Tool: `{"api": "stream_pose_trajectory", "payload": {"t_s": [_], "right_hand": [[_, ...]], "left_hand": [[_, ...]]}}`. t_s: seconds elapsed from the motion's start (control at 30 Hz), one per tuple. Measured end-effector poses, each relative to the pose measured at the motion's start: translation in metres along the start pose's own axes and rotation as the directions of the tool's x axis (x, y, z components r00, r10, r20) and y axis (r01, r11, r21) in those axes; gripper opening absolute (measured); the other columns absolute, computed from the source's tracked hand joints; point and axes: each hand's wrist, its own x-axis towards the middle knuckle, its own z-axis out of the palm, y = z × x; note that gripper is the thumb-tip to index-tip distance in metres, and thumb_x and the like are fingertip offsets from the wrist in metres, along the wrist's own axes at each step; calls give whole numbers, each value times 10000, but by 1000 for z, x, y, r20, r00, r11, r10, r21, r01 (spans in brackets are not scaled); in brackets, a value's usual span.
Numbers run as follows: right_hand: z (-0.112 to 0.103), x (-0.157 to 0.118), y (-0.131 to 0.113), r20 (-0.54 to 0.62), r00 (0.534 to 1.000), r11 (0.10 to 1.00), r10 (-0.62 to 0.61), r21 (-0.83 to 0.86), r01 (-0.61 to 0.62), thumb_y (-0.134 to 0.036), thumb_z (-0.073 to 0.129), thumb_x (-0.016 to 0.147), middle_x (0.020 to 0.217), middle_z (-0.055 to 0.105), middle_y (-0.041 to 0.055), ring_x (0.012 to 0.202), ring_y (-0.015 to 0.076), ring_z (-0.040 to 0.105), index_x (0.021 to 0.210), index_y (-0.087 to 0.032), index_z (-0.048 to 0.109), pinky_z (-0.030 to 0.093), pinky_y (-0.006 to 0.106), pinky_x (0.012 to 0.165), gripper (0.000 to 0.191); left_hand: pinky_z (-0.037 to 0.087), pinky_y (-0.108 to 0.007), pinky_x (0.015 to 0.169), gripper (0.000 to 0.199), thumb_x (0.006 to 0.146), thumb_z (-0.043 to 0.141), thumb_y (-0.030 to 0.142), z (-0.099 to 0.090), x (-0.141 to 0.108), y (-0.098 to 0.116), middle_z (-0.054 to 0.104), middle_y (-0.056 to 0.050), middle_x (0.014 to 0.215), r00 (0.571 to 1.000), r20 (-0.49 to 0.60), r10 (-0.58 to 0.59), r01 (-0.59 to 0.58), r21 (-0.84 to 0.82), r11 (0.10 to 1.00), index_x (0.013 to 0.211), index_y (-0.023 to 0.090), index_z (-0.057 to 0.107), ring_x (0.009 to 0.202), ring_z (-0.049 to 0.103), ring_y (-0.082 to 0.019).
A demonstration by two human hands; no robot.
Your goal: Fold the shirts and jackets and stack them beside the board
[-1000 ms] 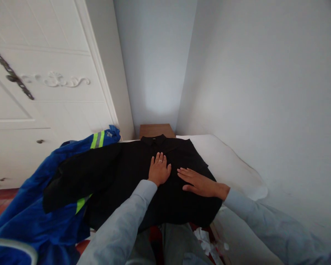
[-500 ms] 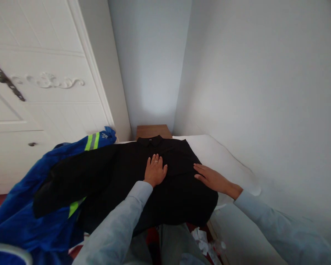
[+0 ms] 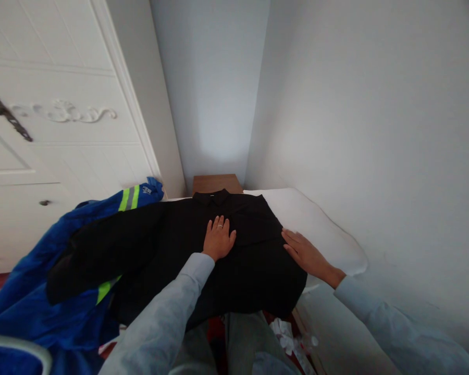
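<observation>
A black collared shirt [image 3: 254, 276] lies spread out, collar away from me, one sleeve stretched to the left. On its chest, just below the collar, my left hand [image 3: 219, 238] rests flat with the fingers extended and a ring on one of them. At the shirt's right edge is my right hand [image 3: 305, 252], fingers stretched out, the fingertips at the cloth. Neither hand grips anything. Under the shirt a white padded board [image 3: 316, 219] shows on the right side.
A blue jacket [image 3: 50, 255] with yellow-green and grey bands lies under the black sleeve. A white cabinet [image 3: 74, 161] stands on the left, a wall [image 3: 367, 130] on the right. Behind the collar is a brown wooden box-like piece [image 3: 217, 183]. Crumpled white paper [image 3: 282, 333] lies below.
My right hand has slid a little to the right, from on the shirt to its edge. My left hand stays in place on the chest.
</observation>
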Motion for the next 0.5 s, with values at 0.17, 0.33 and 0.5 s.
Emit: {"api": "stream_pose_trajectory", "payload": {"t_s": [0.17,0.33,0.5], "right_hand": [[4,-1,5,-32,999,1000,-8,4,8,-418,337,1040,1523,502,136,1412,277,469,1483,-196,501,375,558,1173,521],[12,-4,14,-78,996,999,-38,3,39,-484,323,1026,1488,544,143,1374,278,517,1424,-176,566,415,532,1149,560],[27,-6,35,-163,983,996,-79,13,83,-570,336,979,1418,617,123,1280,299,606,1361,-209,625,467,524,1112,599]], "left_hand": [[319,-500,1194,393,988,466,344,-3,7,-8,563,-162,1461,996,-60,-66,52,-221,974,1280,147,638,1404,472,-284],[441,-402,1124,343,986,418,194,-26,-3,-16,659,-167,1319,993,-114,-29,-17,-382,924,1206,97,661,1272,592,-242],[362,-366,1190,328,950,549,265,-90,-33,-46,605,-62,1425,984,-119,132,-152,-184,971,1249,194,663,1406,463,-244]]}}
